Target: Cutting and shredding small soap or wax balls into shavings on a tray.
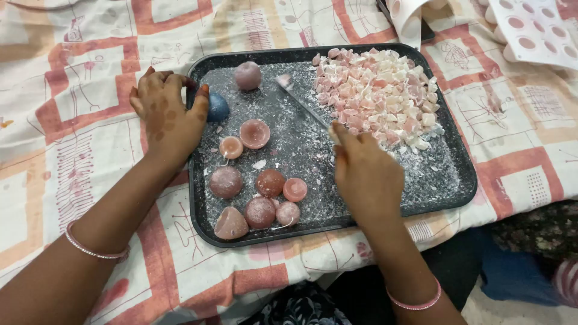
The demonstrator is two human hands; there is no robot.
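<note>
The right hand (367,174) pinches a knife (301,103) whose blade runs up-left across the tray (457,180), just beside the chopped pile (379,90), while the left hand (168,111), fingers curled, cups a blue ball (218,108) at the tray's left rim.

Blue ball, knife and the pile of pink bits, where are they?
Blue ball (218,108), head view, on its rounded side beside the left hand.
Knife (301,104), head view, middle of the blade.
Pile of pink bits (379,90), head view, centre of the heap.
</note>
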